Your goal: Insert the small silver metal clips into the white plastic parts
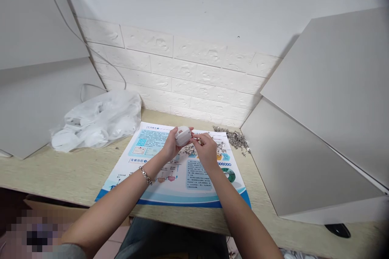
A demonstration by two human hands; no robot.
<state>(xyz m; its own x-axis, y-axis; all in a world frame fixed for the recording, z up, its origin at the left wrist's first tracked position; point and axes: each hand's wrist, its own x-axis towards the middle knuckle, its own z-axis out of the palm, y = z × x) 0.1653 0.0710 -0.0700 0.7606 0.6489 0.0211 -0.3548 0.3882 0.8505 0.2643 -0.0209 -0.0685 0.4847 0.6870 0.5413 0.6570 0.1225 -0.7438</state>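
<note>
My left hand is wrapped round a white rounded plastic case with a small brownish patch on its face, held above the printed poster. Close against the right edge of the case, my right hand has its fingertips pinched together. What they hold is too small to make out; something shiny shows by the fingers. Beneath the hands, small silver metal pieces lie scattered on the poster. A metal chain bracelet circles my left wrist.
A bigger heap of small metal pieces lies at the poster's back right corner. Clear plastic bags with white parts sit at left. Grey panels stand on both sides, a brick-patterned wall behind. A black object lies at front right.
</note>
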